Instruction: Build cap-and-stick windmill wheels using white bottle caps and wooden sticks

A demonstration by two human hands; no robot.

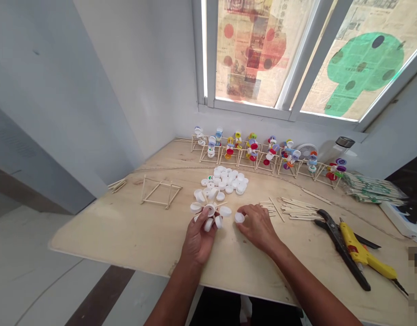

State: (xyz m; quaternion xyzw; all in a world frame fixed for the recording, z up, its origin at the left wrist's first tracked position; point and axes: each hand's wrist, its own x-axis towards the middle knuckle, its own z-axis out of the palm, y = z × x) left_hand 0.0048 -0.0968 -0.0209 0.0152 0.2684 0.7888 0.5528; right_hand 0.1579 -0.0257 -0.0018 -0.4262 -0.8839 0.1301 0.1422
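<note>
In my left hand (202, 233) is a wheel of white bottle caps (225, 211), with caps on sticks around a central cap. My thumb presses on the hub and the fingers curl behind it. My right hand (258, 225) pinches a single white bottle cap (239, 218) between thumb and fingers, just right of the wheel and apart from it. Beyond both hands lies a pile of loose white caps (229, 180). To the left stands a frame of thin wooden sticks (161, 194).
Loose sticks (298, 209), black-handled cutters (344, 251) and a yellow glue gun (353, 244) lie at right. Along the wall stand several stick frames with coloured cap wheels (252, 151), a small fan (306, 150) and a bottle (342, 147). A power strip (400, 222) sits far right.
</note>
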